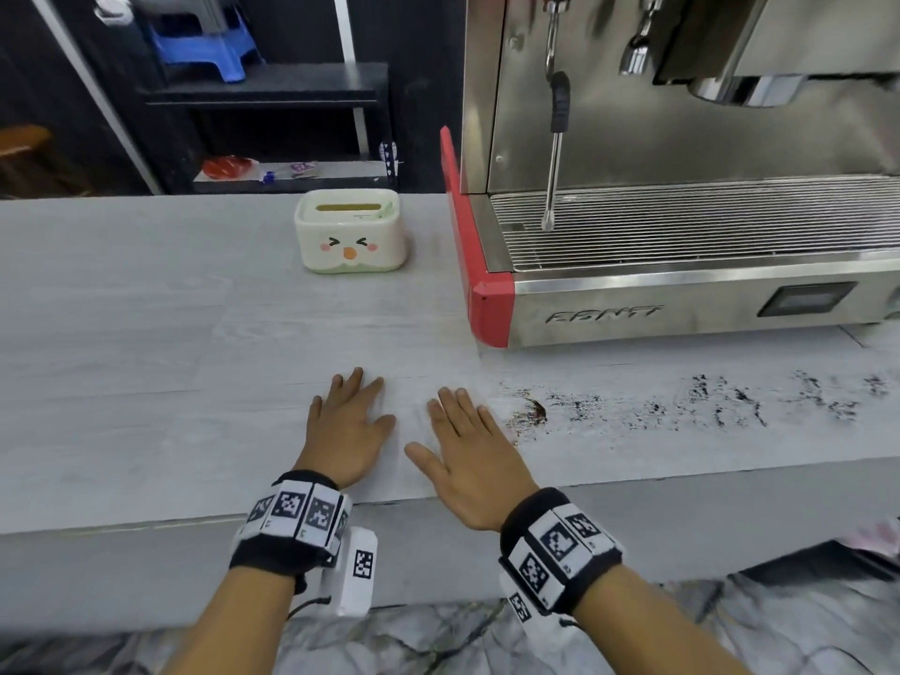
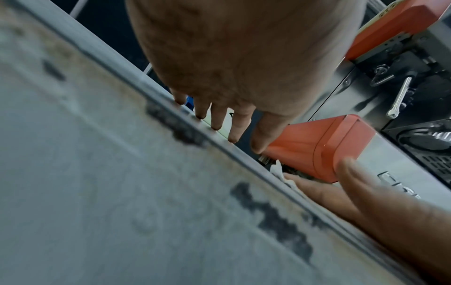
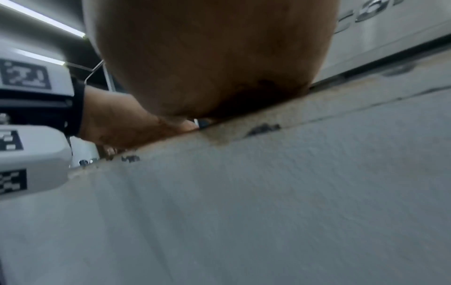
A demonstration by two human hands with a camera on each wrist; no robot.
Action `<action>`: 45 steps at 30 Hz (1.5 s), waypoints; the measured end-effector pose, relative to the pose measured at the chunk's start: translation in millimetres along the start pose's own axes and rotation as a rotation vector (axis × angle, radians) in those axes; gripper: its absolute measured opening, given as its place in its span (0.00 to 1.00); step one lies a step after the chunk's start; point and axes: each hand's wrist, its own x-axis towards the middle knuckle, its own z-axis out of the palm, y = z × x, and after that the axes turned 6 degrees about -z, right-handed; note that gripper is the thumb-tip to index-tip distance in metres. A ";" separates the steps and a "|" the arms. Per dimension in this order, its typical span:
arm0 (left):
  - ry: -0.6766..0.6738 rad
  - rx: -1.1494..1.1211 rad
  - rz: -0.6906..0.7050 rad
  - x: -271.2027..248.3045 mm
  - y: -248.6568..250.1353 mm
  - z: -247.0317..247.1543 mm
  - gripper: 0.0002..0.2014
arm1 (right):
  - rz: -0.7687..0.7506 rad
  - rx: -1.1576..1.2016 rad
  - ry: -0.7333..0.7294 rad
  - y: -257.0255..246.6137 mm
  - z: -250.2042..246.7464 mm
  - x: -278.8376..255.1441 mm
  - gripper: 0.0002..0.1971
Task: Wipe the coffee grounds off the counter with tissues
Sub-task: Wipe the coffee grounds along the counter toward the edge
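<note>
Right now both the left hand [image 1: 349,426] and the right hand [image 1: 471,457] lie flat and spread on the desk [image 1: 146,333], each grip slack and holding nothing. Coffee grounds [image 1: 682,406], loose and smear-prone, streak the desk just right of the right hand. Tissues, not visible in the slot, would come from the tissue box [image 1: 351,231] beyond the hands; being thin and limp, they are best pinched at an edge and wadded.

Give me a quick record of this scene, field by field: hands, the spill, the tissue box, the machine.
left hand: flat on the counter, fingers straight, holding nothing
right hand: flat on the counter beside the left, holding nothing
coffee grounds: dark scatter along the counter, right of the right hand, in front of the espresso machine
tissue box: white, cartoon face, left of the machine
wiping: not yet begun
</note>
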 end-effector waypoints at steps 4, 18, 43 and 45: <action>0.077 -0.006 0.011 -1.3 -2.9 10.0 0.27 | -0.039 -0.096 0.017 10.2 11.3 -9.4 0.41; 0.254 0.093 0.117 -1.0 -12.4 28.6 0.25 | -0.051 -0.135 0.109 21.1 16.6 9.0 0.34; 0.237 0.117 0.162 -4.9 -11.5 30.7 0.26 | 0.048 -0.142 0.067 22.3 11.7 -0.4 0.35; 0.245 0.121 0.159 -4.3 -12.2 30.6 0.26 | 0.065 -0.164 0.054 35.3 7.0 -6.0 0.35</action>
